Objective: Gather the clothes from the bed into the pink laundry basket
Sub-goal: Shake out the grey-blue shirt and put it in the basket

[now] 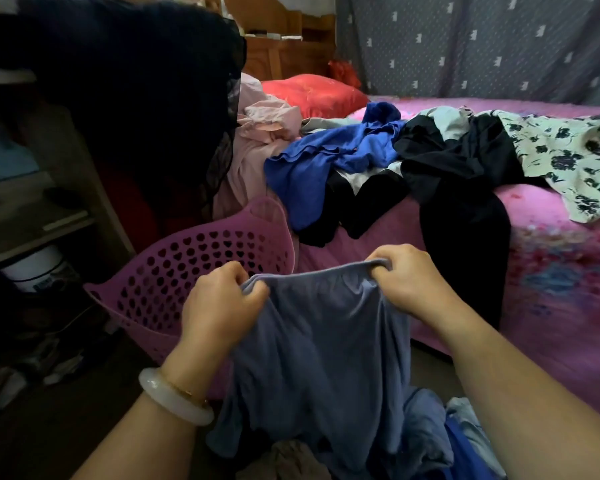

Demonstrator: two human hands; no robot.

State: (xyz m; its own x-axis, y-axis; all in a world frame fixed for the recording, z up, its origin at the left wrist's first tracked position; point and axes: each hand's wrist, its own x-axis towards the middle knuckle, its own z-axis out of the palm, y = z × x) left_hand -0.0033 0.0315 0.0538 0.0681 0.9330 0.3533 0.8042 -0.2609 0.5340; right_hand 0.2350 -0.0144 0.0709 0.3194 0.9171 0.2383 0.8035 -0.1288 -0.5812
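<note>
I hold a grey-blue garment (323,358) stretched out in front of me. My left hand (219,306) grips its top edge on the left, and my right hand (409,282) grips the same edge on the right. The pink laundry basket (187,268) with heart-shaped holes stands on the floor just behind my left hand, against the bed. On the pink bed (551,271) lie a blue garment (329,157), black clothes (461,174), a white floral piece (568,157) and a pale pink garment (260,133).
More clothes are heaped at the bottom edge below my hands (430,441). A red pillow (312,93) lies at the head of the bed. Shelves (32,202) with a white tub (35,268) stand on the left. A dark cloth (136,98) hangs above the basket.
</note>
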